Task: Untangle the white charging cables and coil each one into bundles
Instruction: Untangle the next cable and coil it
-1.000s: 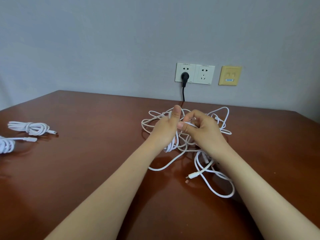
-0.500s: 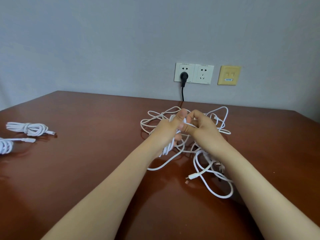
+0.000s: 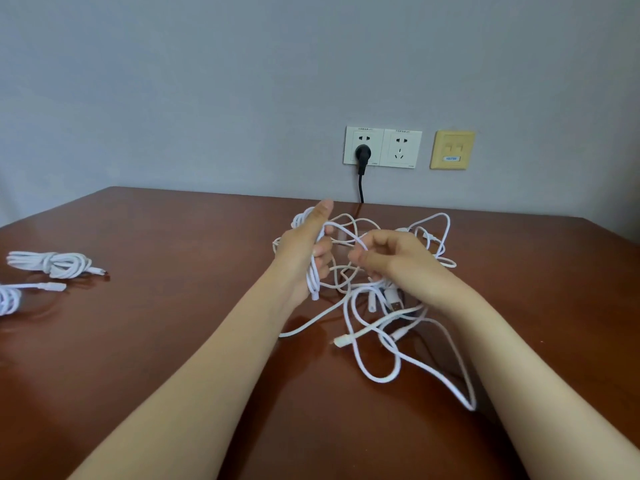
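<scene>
**Kid:** Where are the wires?

**Helper:** The messy pile of white cables (image 3: pixel 372 303) lies on the brown table (image 3: pixel 173 306), in the middle of the picture and a bit to the right. Two tidy bundles lie well apart from it at the left edge: one bundle (image 3: pixel 52 265) higher up and a second bundle (image 3: pixel 8 301) half cut off below it.

**Kid:** What are the hands doing?

**Helper:** The left hand (image 3: pixel 301 251) is closed around a few loops (image 3: pixel 313 282) of wire, with its thumb sticking up. The right hand (image 3: pixel 398 261) pinches one thin strand (image 3: pixel 346 233) that runs across to the left hand. Both hands are just above the pile.

**Kid:** So what is the job right now?

**Helper:** I think it is winding one wire into loops while pulling it out of the mess.

**Kid:** How do you do that well?

**Helper:** Hold the loops snug so they don't slip apart. Feed the strand over a little at a time and make each loop the same size. If it snags, don't yank, because that could pull a knot tight. Follow the strand into the pile and lift the other wires off it first.
</scene>
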Demonstrator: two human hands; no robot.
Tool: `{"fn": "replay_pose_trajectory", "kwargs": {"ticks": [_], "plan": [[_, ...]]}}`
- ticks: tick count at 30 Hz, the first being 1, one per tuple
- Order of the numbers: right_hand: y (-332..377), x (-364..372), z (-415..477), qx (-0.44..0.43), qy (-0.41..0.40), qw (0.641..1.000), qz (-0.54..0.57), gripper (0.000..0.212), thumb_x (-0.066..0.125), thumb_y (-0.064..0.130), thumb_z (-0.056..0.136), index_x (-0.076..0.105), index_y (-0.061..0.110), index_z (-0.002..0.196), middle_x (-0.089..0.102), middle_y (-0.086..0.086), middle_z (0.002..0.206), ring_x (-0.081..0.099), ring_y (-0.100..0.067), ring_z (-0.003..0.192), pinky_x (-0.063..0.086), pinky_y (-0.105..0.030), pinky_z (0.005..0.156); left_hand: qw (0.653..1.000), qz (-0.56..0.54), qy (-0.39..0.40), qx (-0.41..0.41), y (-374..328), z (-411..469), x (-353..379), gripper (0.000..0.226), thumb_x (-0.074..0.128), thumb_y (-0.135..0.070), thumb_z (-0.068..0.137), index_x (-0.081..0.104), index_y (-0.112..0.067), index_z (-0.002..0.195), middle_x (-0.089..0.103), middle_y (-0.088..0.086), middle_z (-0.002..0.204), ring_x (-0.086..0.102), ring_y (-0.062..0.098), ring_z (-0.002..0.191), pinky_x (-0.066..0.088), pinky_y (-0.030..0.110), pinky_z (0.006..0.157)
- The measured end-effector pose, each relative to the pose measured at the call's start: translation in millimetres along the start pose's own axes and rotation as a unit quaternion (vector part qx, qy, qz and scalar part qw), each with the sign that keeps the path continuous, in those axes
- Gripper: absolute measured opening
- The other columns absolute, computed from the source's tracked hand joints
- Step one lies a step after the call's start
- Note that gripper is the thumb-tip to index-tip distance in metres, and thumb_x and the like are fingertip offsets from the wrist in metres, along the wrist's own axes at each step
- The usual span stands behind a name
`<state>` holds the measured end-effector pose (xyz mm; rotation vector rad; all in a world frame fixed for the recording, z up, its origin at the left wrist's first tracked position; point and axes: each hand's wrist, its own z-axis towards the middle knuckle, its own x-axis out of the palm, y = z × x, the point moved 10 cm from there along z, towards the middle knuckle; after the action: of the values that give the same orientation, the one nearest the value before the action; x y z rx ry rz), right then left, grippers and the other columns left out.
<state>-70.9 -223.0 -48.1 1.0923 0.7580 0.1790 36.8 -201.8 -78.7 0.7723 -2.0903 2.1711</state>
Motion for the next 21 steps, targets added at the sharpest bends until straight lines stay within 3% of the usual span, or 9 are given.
{"fn": "replay_pose_trajectory", "kwargs": {"ticks": [2,5,8,10,16,21], "plan": [[-1,2,0,-0.007,-0.001,0.998,-0.06,0.016,0.063,0.006,0.085,0.062,0.021,0.079,0.059,0.003,0.07,0.053,-0.011,0.066,0.045,-0.026,0.068,1.0,-0.009,-0.023,-0.001,0,2,-7,0.042,0.056,-0.046,0.089,0.046,-0.016,0.061,0.029,-0.006,0.035,0.024,0.006,0.028,0.021,0.013,0.03],[5,5,-3,-0.026,0.005,0.99,-0.142,0.027,0.061,0.002,0.082,0.059,0.026,0.094,0.061,0.004,0.082,0.056,-0.012,0.073,0.046,-0.024,0.07,0.998,-0.024,-0.054,-0.002,2,5,-17,0.04,0.057,-0.046,0.088,0.047,-0.016,0.063,0.03,-0.006,0.036,0.025,0.006,0.029,0.023,0.014,0.031],[6,3,-5,-0.016,0.011,0.991,-0.129,0.042,0.06,-0.003,0.08,0.052,0.027,0.106,0.059,0.008,0.088,0.056,-0.015,0.085,0.047,-0.024,0.073,0.996,-0.045,-0.075,-0.002,3,6,-23,0.042,0.057,-0.044,0.089,0.045,-0.015,0.061,0.029,-0.006,0.034,0.024,0.006,0.027,0.022,0.013,0.031],[6,1,-4,-0.009,0.007,0.994,-0.11,0.047,0.054,-0.009,0.078,0.05,0.024,0.111,0.056,0.006,0.088,0.054,-0.017,0.082,0.046,-0.027,0.068,0.995,-0.047,-0.091,0.002,3,6,-26,0.042,0.056,-0.044,0.09,0.045,-0.015,0.061,0.03,-0.006,0.034,0.025,0.005,0.027,0.023,0.013,0.031],[12,-19,-8,-0.018,-0.079,0.992,-0.096,0.032,0.041,-0.006,0.082,0.056,0.022,0.081,0.049,0.002,0.064,0.041,-0.005,0.048,0.033,-0.016,0.047,0.992,-0.084,-0.096,0.015,-5,7,-29,0.043,0.052,-0.042,0.093,0.041,-0.017,0.06,0.027,-0.007,0.034,0.022,0.005,0.026,0.018,0.012,0.03],[9,-16,-10,-0.002,-0.053,0.997,-0.063,0.017,0.05,0.017,0.09,0.058,0.014,0.075,0.047,-0.006,0.065,0.043,-0.014,0.06,0.033,-0.027,0.061,0.986,-0.101,-0.131,0.018,-4,6,-40,0.04,0.055,-0.041,0.092,0.043,-0.017,0.062,0.029,-0.007,0.034,0.025,0.005,0.025,0.021,0.011,0.031]]}}
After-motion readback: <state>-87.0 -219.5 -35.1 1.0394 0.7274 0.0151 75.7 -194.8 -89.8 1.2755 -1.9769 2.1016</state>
